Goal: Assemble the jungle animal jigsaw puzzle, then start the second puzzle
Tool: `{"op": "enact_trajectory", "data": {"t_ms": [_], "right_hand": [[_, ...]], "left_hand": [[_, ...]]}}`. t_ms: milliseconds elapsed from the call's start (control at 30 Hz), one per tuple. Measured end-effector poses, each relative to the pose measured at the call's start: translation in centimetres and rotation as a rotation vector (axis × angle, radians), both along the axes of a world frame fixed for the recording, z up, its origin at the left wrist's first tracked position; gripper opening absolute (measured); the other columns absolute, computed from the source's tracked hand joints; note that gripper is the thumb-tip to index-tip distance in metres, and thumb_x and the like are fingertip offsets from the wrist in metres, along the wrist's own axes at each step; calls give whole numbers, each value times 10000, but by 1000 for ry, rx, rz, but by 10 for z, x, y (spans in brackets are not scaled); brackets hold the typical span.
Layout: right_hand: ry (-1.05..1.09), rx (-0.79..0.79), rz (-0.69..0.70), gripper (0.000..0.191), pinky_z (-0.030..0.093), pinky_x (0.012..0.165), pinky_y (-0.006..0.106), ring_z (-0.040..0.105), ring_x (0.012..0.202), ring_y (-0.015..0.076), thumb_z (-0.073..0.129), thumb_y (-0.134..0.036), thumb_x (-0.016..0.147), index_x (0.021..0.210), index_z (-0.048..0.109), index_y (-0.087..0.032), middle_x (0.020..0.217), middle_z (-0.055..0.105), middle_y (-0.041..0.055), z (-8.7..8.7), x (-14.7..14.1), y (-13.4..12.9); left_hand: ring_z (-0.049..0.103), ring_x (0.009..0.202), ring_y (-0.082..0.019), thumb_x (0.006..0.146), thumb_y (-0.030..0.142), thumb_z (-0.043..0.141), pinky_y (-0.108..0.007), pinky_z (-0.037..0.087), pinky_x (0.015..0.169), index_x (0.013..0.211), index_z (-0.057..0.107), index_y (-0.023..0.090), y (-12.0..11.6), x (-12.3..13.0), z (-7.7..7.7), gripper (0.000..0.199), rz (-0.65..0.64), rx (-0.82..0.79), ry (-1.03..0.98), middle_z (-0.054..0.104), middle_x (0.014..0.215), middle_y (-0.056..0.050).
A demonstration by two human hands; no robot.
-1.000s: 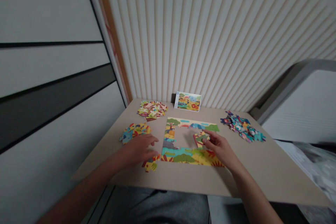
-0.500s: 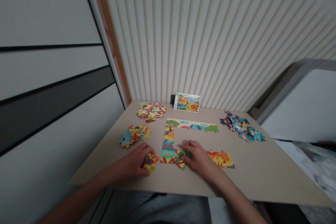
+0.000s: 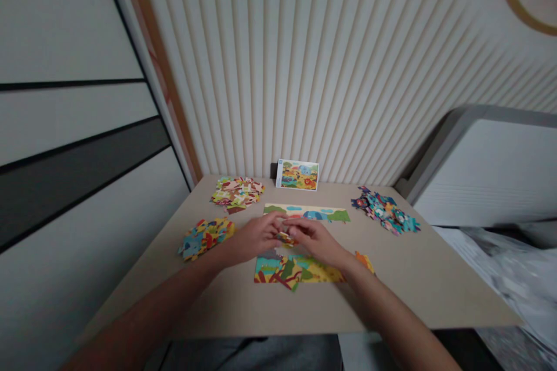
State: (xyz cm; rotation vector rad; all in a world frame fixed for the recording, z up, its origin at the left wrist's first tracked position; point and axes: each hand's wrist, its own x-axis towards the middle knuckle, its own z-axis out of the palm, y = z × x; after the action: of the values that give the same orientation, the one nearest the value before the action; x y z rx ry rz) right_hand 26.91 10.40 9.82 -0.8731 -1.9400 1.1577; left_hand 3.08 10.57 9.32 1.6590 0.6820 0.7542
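Observation:
My left hand [image 3: 261, 236] and my right hand [image 3: 314, 237] meet above the partly joined jigsaw puzzle [image 3: 272, 273]. Between their curled fingers is a small bunch of colourful puzzle pieces [image 3: 287, 239], partly hidden by the fingers. Both hands appear closed on it. The puzzle's top strip [image 3: 319, 214] shows sky, hills and a blue elephant. Its bottom strip has green and yellow scenery, and a tilted puzzle piece [image 3: 289, 283] sticks out below its edge. My hands cover most of the left side, and my right forearm hides part of the yellow right end.
A picture card [image 3: 298, 175] leans at the back of the table [image 3: 226, 307]. Piles of pieces lie at the back left [image 3: 237, 192], nearer left [image 3: 206, 237] and right [image 3: 385, 210]. A pleated curtain hangs behind; clear plastic [image 3: 491, 266] lies beyond the right edge.
My left hand has moved up and right with its puzzle pieces. My right hand has left the bottom strip and come up to meet it. The view has shifted slightly.

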Motion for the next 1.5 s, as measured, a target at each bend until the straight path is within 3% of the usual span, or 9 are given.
{"op": "enact_trajectory", "data": {"t_ms": [133, 333, 567, 867, 1033, 1167, 1300, 1367, 1500], "right_hand": [[61, -66, -46, 426, 493, 753, 303, 618, 785, 171, 680, -558, 926, 1157, 777, -212, 990, 753, 48, -6, 21, 22], [233, -177, -289, 442, 492, 678, 296, 621, 679, 171, 796, -617, 786, 875, 708, -193, 752, 705, 13, -35, 25, 28], [332, -358, -334, 584, 481, 642, 270, 682, 657, 183, 879, -574, 708, 1077, 571, -241, 668, 706, -25, -44, 21, 17], [206, -239, -271, 584, 460, 695, 284, 629, 685, 155, 772, -537, 845, 1297, 616, -201, 698, 646, -39, -40, 28, 11], [-23, -72, -322, 587, 431, 671, 291, 557, 700, 159, 702, -551, 904, 1357, 642, -184, 789, 654, 3, -41, 31, 8], [-279, 131, -162, 431, 439, 716, 306, 557, 770, 187, 720, -578, 897, 1126, 774, -216, 814, 640, 31, -36, 32, 0], [-410, 268, 118, 615, 456, 897, 352, 597, 987, 238, 789, -616, 818, 1320, 715, -269, 1017, 664, 73, -37, 28, -7], [-458, 301, 174, 719, 441, 947, 364, 592, 1049, 251, 820, -628, 774, 1389, 670, -288, 1090, 649, 80, -39, 26, -8], [-457, 277, 202, 604, 411, 992, 372, 591, 1092, 254, 846, -584, 770, 1297, 719, -316, 1113, 659, 63, -38, 23, -9]], "left_hand": [[709, 859, -188, 753, 284, 850, -299, 543, 755, 1242, 559, 205, 39, 30, -10, 575, 60, -91, -149, 668, 935, -8], [669, 935, -160, 788, 357, 841, -314, 514, 888, 1211, 560, 195, 47, 45, -41, 533, 244, -60, -284, 657, 1017, -39], [660, 824, -147, 803, 386, 831, -293, 528, 796, 1253, 575, 184, 34, 47, -61, 556, 294, -87, -331, 658, 908, -17], [621, 744, -127, 853, 375, 762, -253, 511, 704, 1250, 654, 180, 26, 54, -56, 456, 330, -35, -307, 615, 848, 4], [626, 765, -144, 885, 319, 688, -247, 489, 696, 1220, 684, 166, 33, 45, -60, 369, 425, 7, -262, 659, 863, -17], [664, 913, -184, 880, 311, 653, -270, 499, 792, 1163, 678, 167, 43, 38, -65, 318, 502, 44, -251, 720, 1010, -63], [656, 893, -179, 881, 294, 625, -264, 492, 775, 1130, 673, 165, 45, 36, -67, 285, 529, 61, -220, 716, 1005, -60], [640, 839, -165, 878, 276, 625, -253, 480, 738, 1127, 677, 163, 44, 37, -66, 277, 523, 64, -197, 706, 969, -47], [620, 780, -154, 883, 284, 631, -243, 464, 691, 1135, 684, 165, 42, 39, -67, 283, 496, 57, -164, 699, 928, -38]]}}
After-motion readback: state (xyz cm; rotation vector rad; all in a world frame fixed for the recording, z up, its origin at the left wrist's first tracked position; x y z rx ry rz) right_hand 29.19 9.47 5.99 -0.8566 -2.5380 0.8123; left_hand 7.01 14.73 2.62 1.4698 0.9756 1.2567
